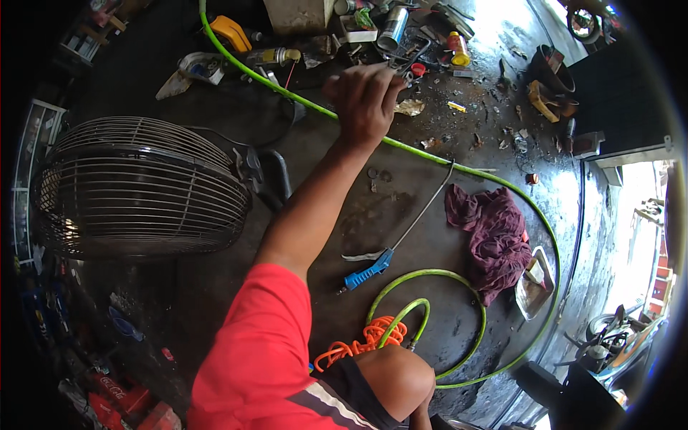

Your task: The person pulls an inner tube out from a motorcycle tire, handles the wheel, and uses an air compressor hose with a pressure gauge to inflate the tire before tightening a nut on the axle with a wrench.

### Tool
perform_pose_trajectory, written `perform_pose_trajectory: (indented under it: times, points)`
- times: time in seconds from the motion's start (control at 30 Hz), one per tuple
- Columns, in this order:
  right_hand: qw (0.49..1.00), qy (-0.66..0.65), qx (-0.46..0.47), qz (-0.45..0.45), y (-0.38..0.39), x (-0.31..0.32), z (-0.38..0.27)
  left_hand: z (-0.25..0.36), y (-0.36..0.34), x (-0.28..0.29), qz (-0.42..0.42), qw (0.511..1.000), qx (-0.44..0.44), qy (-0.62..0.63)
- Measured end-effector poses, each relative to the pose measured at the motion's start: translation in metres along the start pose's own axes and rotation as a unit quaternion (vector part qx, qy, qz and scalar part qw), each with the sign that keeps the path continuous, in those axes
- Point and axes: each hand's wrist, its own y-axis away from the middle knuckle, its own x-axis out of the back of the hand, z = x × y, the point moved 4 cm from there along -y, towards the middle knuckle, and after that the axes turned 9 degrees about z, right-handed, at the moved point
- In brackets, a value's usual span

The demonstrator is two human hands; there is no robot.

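My left arm, in a red sleeve, reaches forward across the picture. My left hand [367,99] is closed over the clutter at the far side, its fingers curled down. A small metal end shows beside the fingertips; whatever the hand grips is mostly hidden by it. Close by are a red round cap [418,69], a silver spray can [393,29] and a crumpled brown scrap [410,107]. The bright green hose [423,153] passes behind my wrist. My right hand does not show; my bent knee [395,376] is at the bottom.
A wire-caged fan [140,190] stands left. On the dark floor lie a blue air blow gun [369,271], a coiled orange hose [362,342], a purple cloth [494,233] and a metal tray [536,287]. A yellow bottle [459,49] sits among debris beyond.
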Motion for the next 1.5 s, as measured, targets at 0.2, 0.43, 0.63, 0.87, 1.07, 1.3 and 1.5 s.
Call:
perform_pose_trajectory:
  times: [0.2,0.43,0.63,0.87,1.07,1.3,1.5]
  points:
    - [0.994,0.079,0.076,0.007,0.024,0.001,-0.015,0.028,-0.041,0.069,0.073,0.983,0.127,0.106]
    - [0.987,0.04,0.154,0.019,0.039,0.015,-0.007,0.077,-0.123,0.132,0.115,0.978,0.051,0.164]
    - [0.974,0.008,0.224,0.025,0.062,0.021,-0.016,0.164,-0.178,0.222,0.16,0.956,0.083,0.233]
    - [0.948,0.017,0.315,0.037,0.117,0.04,-0.008,0.249,-0.139,0.327,-0.067,0.985,0.006,0.157]
    - [0.938,-0.138,0.317,-0.023,0.174,0.059,-0.025,0.311,-0.08,0.348,-0.296,0.922,0.124,0.215]
    - [0.914,-0.092,0.387,0.078,0.21,0.107,-0.027,0.241,0.007,0.352,-0.164,0.833,0.442,0.288]
    - [0.922,-0.137,0.347,0.106,0.205,0.126,0.008,0.159,0.211,0.414,-0.7,0.647,0.279,0.114]
